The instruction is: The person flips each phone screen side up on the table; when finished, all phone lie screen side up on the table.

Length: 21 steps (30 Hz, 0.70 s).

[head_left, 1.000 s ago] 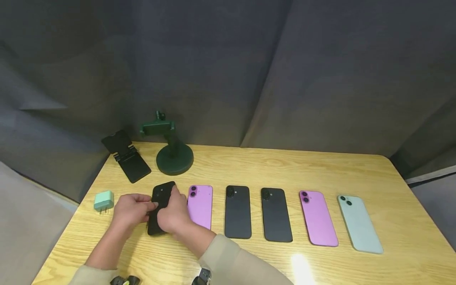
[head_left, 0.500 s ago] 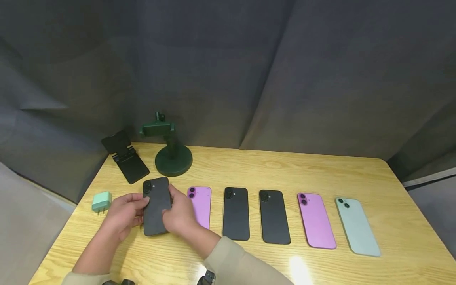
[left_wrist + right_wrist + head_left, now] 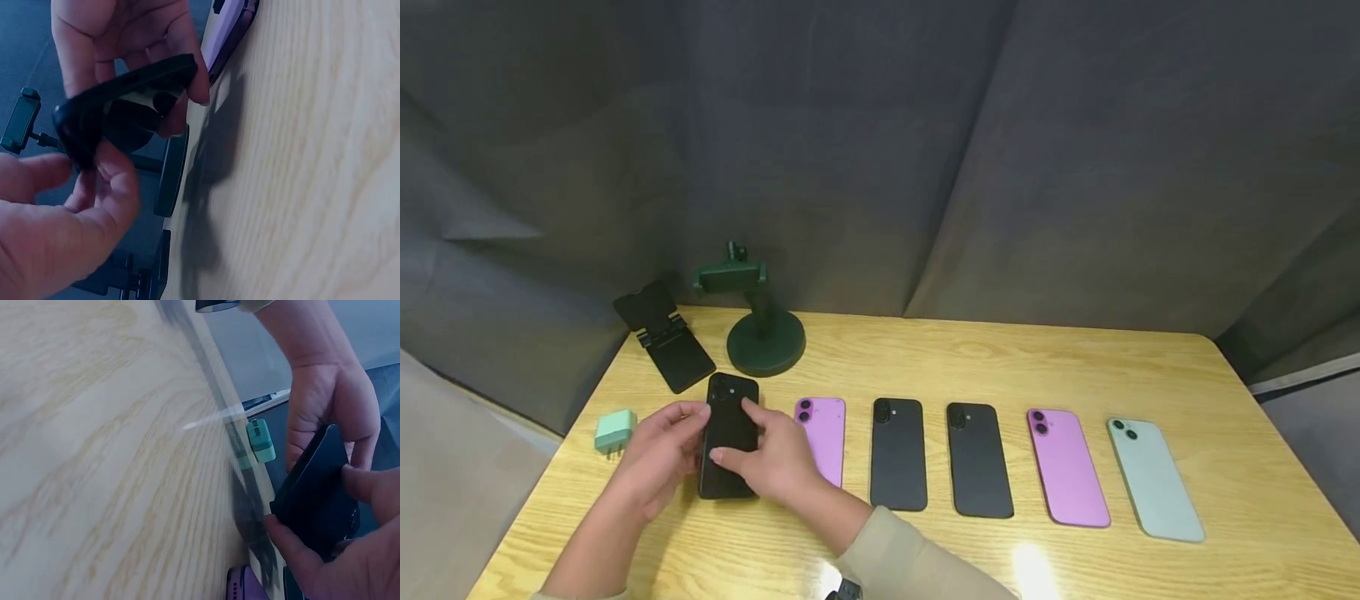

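Both hands hold a black smartphone [image 3: 733, 437], its camera end pointing away and its back facing up in the head view. My left hand [image 3: 658, 454] pinches the phone's left long edge. On the opposite edge, my right hand [image 3: 782, 454] grips it, thumb lying across the back. The left wrist view shows the phone [image 3: 128, 84] raised over the table, with its shadow on the wood below. Seen from the right wrist, the phone [image 3: 319, 494] is tilted between the two hands. A purple phone [image 3: 822, 442] lies just right of it, partly behind the right hand.
Farther right, two black phones [image 3: 898, 454] [image 3: 980, 462], another purple phone [image 3: 1069, 468] and a pale green phone [image 3: 1154, 479] lie in a row. A mint charger cube [image 3: 615, 431] stands left, prongs out. Behind are a folding black stand [image 3: 679, 358] and a dark green phone holder [image 3: 766, 343].
The black phone has shifted slightly left and changed its tilt, its back turning lighter and then darker. The right fingers have moved from its top corner, the thumb now across the back.
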Tool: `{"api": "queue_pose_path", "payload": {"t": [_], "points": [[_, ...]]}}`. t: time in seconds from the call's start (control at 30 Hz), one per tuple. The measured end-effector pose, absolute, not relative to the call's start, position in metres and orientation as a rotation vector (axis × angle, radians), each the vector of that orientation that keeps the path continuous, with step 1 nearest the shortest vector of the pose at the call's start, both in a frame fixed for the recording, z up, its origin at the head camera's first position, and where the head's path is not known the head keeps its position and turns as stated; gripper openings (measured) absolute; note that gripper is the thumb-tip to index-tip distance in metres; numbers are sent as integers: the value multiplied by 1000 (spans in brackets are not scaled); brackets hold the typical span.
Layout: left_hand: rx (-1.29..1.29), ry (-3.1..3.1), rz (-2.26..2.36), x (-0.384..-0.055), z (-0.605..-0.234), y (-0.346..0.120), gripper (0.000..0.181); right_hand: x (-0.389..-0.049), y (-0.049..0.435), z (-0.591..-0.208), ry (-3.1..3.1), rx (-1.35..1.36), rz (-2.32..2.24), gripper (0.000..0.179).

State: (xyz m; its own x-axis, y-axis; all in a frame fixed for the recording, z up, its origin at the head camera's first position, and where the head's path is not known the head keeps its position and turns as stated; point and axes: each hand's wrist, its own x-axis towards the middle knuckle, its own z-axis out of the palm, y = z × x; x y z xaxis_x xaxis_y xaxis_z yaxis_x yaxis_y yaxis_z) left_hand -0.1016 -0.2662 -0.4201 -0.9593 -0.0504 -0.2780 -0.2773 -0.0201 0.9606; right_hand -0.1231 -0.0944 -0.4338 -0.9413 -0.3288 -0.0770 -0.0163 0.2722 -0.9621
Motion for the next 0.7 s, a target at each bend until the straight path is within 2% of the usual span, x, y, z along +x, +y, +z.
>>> {"api": "queue_pose_path", "payload": {"t": [0.2, 0.57, 0.7], "points": [[-257, 2027, 2160, -100, -427, -269, 34, -122, -95, -432, 2143, -320, -1846, 79], [-256, 2126, 2014, -103, -431, -268, 57, -117, -95, -427, 1709, -142, -2007, 67], [-314, 2114, 1970, -104, -430, -265, 58, -117, -94, -426, 1620, -135, -2025, 64]]}}
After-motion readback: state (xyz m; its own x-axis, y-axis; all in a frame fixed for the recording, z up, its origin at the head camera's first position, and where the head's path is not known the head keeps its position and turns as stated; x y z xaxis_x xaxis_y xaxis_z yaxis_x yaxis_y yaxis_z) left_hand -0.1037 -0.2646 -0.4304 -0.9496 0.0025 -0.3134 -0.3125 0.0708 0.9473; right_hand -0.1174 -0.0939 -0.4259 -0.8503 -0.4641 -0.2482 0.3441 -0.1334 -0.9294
